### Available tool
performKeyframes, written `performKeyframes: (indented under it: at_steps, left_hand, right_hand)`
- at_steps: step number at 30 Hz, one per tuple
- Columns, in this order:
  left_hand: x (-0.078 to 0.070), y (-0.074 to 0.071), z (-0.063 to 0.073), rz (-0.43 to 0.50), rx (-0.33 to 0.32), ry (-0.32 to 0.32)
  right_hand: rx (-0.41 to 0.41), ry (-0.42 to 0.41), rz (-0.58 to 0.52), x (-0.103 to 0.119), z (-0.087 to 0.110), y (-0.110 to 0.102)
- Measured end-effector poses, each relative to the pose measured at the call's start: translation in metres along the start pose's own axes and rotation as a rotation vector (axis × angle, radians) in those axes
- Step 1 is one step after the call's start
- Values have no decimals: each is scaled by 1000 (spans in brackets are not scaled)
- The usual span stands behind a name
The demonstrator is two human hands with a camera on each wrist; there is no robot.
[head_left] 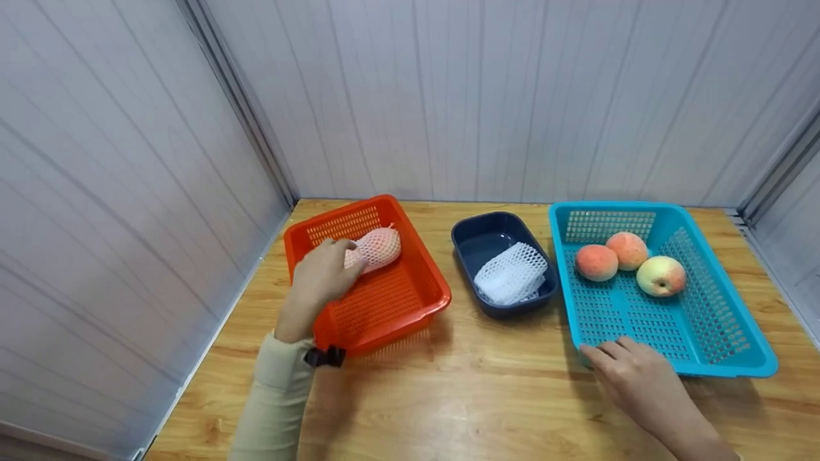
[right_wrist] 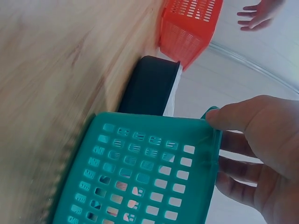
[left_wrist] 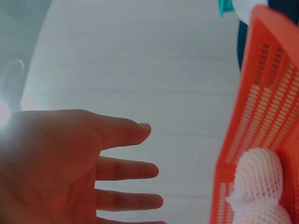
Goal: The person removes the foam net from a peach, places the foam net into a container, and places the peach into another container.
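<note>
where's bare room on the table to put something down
The widest bare patch of table lies in front of the navy tub, between the red basket and the right hand. A narrower strip runs between the red basket and the tub. Crowded: the tub and the blue basket, with almost no gap between them.

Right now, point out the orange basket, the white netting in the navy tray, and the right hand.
Orange basket (head_left: pixel 384 301): head view, its bare floor.
White netting (head_left: pixel 512 270): head view, middle of its mesh.
Right hand (head_left: pixel 635 378): head view, its back.
</note>
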State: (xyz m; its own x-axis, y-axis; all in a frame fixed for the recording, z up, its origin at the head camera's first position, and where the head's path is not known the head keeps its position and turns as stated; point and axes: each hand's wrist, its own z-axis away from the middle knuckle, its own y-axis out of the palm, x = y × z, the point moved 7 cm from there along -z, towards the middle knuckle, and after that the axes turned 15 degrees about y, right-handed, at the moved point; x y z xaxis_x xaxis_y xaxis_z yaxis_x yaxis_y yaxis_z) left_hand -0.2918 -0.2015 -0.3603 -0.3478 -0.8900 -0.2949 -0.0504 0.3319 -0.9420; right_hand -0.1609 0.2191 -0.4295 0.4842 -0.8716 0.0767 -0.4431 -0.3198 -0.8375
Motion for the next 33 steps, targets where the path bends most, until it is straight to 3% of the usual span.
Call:
performKeyframes:
  at_steps: [7,14,25,33]
  left_hand:
    - [40,14,-28,34,128,-93]
    - [64,25,-47,47,179,-154]
    - [88,40,-56,109,187,-232]
    - [95,59,-58,143,214,-263]
  right_hand:
    - [27,24,-23,4,-1,4]
    - [-45,-98,-106,40,-27,7]
    - [-60,-287,-208,104,-89,22]
    - [-33,-300,-240,128,-113,44]
